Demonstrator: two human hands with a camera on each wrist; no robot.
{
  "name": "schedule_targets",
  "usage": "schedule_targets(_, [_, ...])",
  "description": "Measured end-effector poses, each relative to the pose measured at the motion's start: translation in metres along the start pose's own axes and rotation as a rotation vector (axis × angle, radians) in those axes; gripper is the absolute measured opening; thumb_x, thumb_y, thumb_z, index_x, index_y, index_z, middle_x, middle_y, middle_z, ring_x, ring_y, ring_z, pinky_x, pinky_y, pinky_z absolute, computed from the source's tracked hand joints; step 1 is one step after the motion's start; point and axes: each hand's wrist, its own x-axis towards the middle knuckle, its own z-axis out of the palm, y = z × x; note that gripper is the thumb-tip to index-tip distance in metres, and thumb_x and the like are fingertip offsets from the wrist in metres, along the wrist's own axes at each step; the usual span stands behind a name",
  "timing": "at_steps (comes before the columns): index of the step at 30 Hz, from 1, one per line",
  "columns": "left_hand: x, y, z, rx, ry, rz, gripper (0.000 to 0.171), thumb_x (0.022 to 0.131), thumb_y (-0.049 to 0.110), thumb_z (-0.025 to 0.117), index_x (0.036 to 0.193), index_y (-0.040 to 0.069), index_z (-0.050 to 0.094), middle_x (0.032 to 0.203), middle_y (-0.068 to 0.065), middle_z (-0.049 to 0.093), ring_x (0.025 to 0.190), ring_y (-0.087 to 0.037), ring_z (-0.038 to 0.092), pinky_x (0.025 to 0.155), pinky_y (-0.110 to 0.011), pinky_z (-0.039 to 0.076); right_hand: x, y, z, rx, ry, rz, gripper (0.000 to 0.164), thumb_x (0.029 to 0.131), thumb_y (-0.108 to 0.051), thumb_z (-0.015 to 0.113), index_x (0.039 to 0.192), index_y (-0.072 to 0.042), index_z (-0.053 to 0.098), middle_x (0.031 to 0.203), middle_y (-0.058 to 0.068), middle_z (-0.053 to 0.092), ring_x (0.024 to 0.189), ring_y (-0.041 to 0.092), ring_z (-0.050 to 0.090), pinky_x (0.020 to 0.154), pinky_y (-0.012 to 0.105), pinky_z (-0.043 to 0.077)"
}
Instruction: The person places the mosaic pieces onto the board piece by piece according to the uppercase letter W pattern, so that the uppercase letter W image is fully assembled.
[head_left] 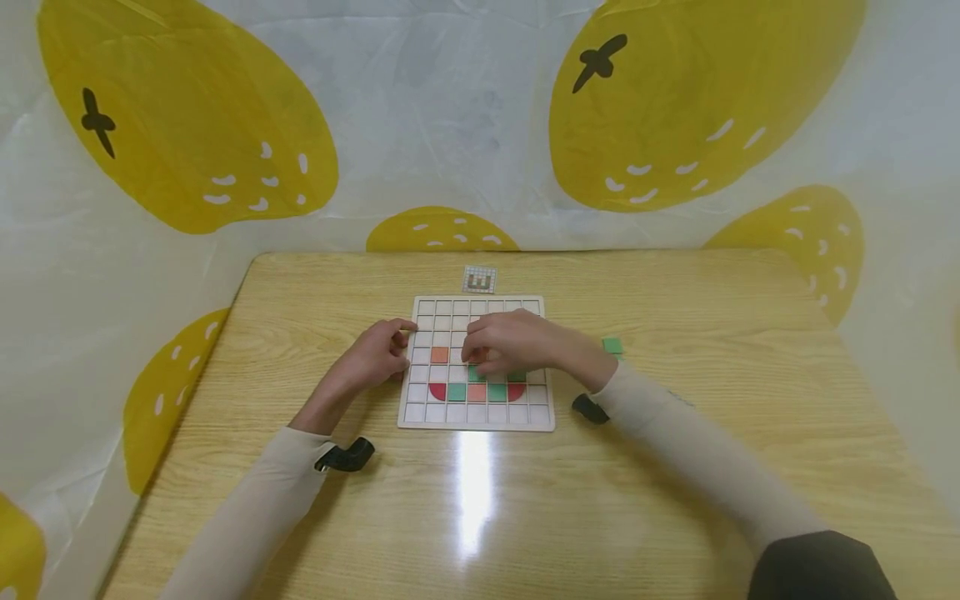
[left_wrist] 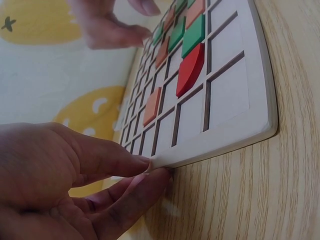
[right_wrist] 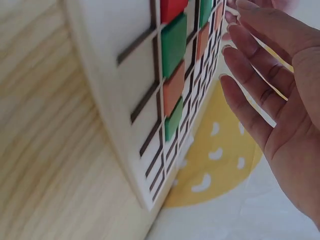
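Observation:
A white grid board [head_left: 540,421] lies on the table with coloured tiles in several cells. Its front tile row has red rounded pieces [head_left: 438,392] at both ends, with green tiles [head_left: 457,392] and an orange tile [head_left: 477,392] between. Farther back on the left sits another orange tile [head_left: 439,356]. My left hand [head_left: 371,357] pinches the board's left edge, thumb above and fingers below in the left wrist view. Over the board's middle hovers my right hand [head_left: 512,342], fingers loosely bent and apart, nothing visible between them. It partly hides tiles beneath.
A small patterned card [head_left: 479,280] lies just behind the board. Right of the board is a loose green tile [head_left: 612,345], and the right forearm covers part of the table there. A white sheet [head_left: 450,108] with yellow fruit prints hangs behind the table.

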Motion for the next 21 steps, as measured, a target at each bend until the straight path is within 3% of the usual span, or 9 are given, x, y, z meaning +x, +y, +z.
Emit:
schedule_targets(9, [-0.001,0.001,-0.001,-0.021,-0.001,-0.003,0.06,0.09,-0.013,0.06,0.147,-0.001,0.047,0.122,-0.022,0.05,0.102,-0.029,0.051,0.071,-0.033,0.058,-0.021,0.013,-0.01,0.038,-0.014,0.052,0.021,0.093,-0.021,0.074,0.113,-0.016,0.074,0.102,-0.006,0.071,0.096,0.014,0.063,0.085,0.034,0.052])
schedule_targets(21, [-0.002,0.003,-0.003,-0.013,-0.012,-0.001,0.059,0.09,-0.012,0.06,0.147,-0.001,0.046,0.122,-0.023,0.05,0.101,-0.03,0.051,0.071,-0.034,0.057,-0.048,0.031,-0.016,0.08,-0.015,0.13,0.023,0.092,-0.02,0.076,0.114,-0.014,0.075,0.107,-0.004,0.073,0.098,0.015,0.067,0.09,0.037,0.054])
